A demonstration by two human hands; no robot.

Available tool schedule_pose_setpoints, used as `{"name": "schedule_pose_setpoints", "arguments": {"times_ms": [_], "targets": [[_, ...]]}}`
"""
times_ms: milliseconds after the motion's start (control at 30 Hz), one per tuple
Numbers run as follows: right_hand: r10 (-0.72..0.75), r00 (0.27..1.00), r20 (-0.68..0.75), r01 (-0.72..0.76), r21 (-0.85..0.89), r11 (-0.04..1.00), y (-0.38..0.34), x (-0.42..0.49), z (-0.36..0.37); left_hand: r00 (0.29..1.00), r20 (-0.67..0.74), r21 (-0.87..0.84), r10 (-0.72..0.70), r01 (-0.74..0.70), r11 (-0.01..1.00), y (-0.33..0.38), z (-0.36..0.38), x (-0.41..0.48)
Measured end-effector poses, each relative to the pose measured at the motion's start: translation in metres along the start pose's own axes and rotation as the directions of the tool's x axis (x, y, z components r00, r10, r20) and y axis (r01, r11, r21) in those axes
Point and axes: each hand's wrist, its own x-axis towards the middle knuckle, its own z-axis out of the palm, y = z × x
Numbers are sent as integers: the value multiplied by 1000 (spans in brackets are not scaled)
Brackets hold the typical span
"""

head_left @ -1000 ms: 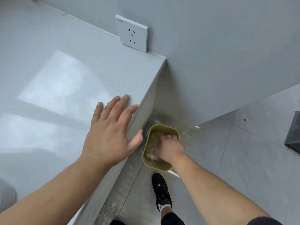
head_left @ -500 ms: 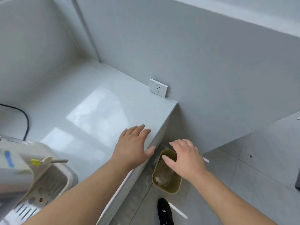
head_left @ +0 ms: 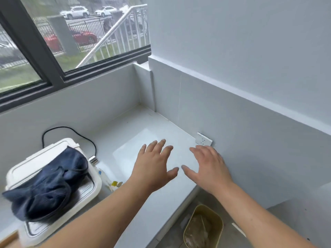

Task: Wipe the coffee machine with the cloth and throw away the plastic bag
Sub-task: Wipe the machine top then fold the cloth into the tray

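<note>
The white coffee machine stands on the white counter at the left. A dark blue cloth lies crumpled on top of it. On the floor below the counter's right end sits an olive bin with the crumpled clear plastic bag inside. My left hand hovers over the counter, fingers spread, holding nothing. My right hand is beside it near the counter's right edge, also spread and empty.
A black power cord runs from the machine along the back wall. A white wall socket sits low on the right wall. A small yellow and clear item lies beside the machine. A window is behind the counter.
My right hand let go of the bag in the bin and rose to counter height. The view tilted up, bringing the machine, the cloth and the window into sight.
</note>
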Motion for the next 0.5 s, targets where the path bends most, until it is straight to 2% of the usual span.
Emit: {"name": "schedule_pose_setpoints", "arguments": {"times_ms": [233, 500], "targets": [[-160, 985, -62, 161, 17, 987, -81, 35, -42, 988, -102, 34, -113, 117, 993, -53, -65, -24], [-381, 923, -46, 382, 0, 924, -181, 52, -62, 960, -106, 68, -260, 268, 961, -124, -120, -78]]}}
